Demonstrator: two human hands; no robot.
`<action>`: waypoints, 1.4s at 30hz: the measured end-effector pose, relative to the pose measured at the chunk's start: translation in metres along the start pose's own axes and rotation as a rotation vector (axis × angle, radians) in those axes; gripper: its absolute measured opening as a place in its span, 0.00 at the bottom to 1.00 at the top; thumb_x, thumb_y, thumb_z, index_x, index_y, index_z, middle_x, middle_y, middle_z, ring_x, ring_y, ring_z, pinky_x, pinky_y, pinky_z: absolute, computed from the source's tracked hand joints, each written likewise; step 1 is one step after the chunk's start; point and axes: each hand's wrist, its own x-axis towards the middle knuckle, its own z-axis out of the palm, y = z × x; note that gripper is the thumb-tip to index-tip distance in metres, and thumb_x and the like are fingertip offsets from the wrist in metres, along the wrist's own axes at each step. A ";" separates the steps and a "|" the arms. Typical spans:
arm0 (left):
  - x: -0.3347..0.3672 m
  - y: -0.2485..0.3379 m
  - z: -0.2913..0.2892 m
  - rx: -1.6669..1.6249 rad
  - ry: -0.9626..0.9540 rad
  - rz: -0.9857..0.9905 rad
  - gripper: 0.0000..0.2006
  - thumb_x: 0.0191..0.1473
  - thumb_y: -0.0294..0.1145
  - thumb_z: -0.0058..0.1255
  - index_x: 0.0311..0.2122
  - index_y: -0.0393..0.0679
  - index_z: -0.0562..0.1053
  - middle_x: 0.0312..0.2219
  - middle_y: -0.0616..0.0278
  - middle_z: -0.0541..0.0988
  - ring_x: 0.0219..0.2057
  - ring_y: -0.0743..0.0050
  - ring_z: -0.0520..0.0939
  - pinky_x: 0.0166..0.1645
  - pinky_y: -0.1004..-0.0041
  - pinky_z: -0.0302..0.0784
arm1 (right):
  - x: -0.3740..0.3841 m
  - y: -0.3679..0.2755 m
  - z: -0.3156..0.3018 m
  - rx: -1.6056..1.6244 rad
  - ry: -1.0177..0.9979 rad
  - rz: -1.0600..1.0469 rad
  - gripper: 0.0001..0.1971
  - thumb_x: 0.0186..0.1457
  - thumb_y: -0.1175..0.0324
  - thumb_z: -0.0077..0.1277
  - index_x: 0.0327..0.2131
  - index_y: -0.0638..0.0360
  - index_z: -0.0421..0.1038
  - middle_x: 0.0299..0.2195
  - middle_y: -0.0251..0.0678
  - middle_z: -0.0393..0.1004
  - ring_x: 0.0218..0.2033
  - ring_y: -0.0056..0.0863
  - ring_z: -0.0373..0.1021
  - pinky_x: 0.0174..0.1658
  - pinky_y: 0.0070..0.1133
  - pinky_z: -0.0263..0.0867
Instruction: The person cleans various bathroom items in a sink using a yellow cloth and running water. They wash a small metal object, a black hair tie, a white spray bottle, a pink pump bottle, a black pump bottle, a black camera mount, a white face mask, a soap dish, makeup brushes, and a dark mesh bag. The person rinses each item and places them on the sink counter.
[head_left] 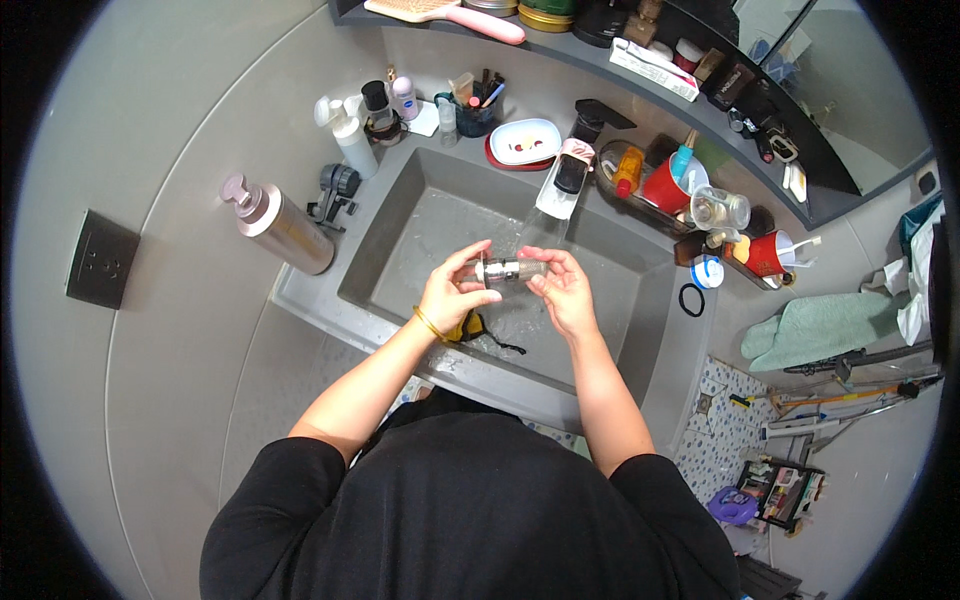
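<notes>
Over the grey sink, both hands hold a small clear-and-silver cylinder sideways; its exact kind I cannot make out. My left hand grips one end between thumb and fingers, with a yellow bangle at the wrist. The fingertips of my right hand close on the greyish other end. Just beyond the hands, water runs from the faucet into the basin. Beneath my left hand lies a yellow and black item with a dark cord, partly hidden by the hand.
A pump bottle and a dark clamp-like holder stand on the left rim. Behind the basin sits a soap dish. Red cups and jars crowd the right rear. A dark shelf overhangs the back.
</notes>
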 end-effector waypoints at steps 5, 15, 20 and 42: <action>-0.002 0.022 0.011 0.125 -0.022 0.044 0.33 0.31 0.17 0.58 0.49 0.42 0.62 0.44 0.63 0.64 0.40 0.77 0.71 0.39 0.80 0.71 | -0.002 -0.012 0.005 -0.151 -0.099 -0.139 0.14 0.45 0.82 0.46 0.38 0.63 0.62 0.43 0.41 0.65 0.45 0.26 0.62 0.44 0.20 0.61; -0.012 0.020 0.020 0.287 0.057 0.119 0.31 0.28 0.22 0.62 0.44 0.41 0.66 0.42 0.64 0.64 0.35 0.81 0.71 0.36 0.81 0.73 | -0.014 -0.005 0.011 -0.138 0.043 -0.044 0.13 0.48 0.77 0.45 0.40 0.63 0.61 0.38 0.38 0.67 0.40 0.23 0.64 0.42 0.18 0.63; -0.013 0.024 0.022 0.395 0.039 0.075 0.31 0.28 0.20 0.61 0.45 0.41 0.65 0.44 0.61 0.63 0.42 0.72 0.70 0.40 0.75 0.76 | -0.017 0.003 0.011 -0.144 0.135 0.008 0.13 0.50 0.75 0.44 0.41 0.60 0.60 0.39 0.37 0.66 0.40 0.23 0.64 0.40 0.20 0.65; -0.001 0.044 0.041 0.653 -0.065 0.348 0.30 0.34 0.35 0.58 0.47 0.40 0.62 0.35 0.60 0.66 0.36 0.72 0.68 0.42 0.76 0.63 | -0.039 -0.001 0.024 0.239 0.125 -0.137 0.17 0.46 0.79 0.46 0.43 0.61 0.59 0.45 0.40 0.62 0.44 0.30 0.63 0.44 0.21 0.62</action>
